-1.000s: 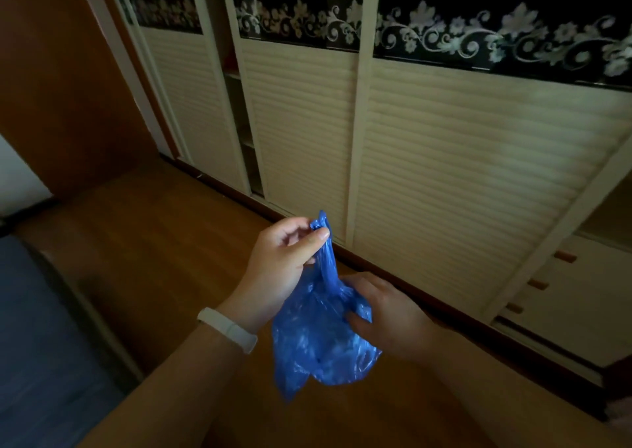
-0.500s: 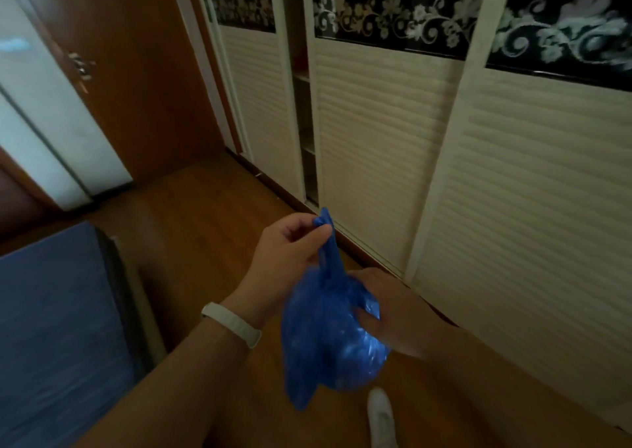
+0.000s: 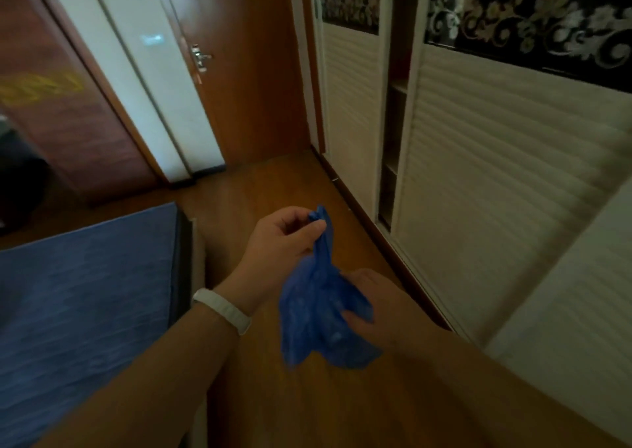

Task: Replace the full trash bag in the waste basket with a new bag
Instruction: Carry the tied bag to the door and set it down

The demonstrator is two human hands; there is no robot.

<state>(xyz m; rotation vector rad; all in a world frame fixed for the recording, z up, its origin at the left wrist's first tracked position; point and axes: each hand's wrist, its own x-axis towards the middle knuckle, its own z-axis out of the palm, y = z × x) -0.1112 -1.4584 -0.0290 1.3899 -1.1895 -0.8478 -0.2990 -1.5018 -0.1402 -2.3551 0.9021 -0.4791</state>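
Note:
A crumpled blue plastic trash bag [image 3: 316,324] hangs in front of me between both hands. My left hand [image 3: 280,246], with a white band on its wrist, pinches the bag's top end between thumb and fingers. My right hand [image 3: 372,305] grips the bag's bunched body from the right side, its fingers partly hidden by the plastic. No waste basket can be made out for certain in this view.
A bed with a blue cover [image 3: 85,311] fills the lower left. Louvred cream wardrobe doors [image 3: 496,191] run along the right, one gap open. A brown door with a metal handle [image 3: 200,58] stands ahead. A dark object [image 3: 18,188] sits at the far left. Wooden floor [image 3: 260,188] lies between.
The view has swung left, bringing the door and bed into sight. Both hands keep their hold on the blue bag, at about the same spot in front of me.

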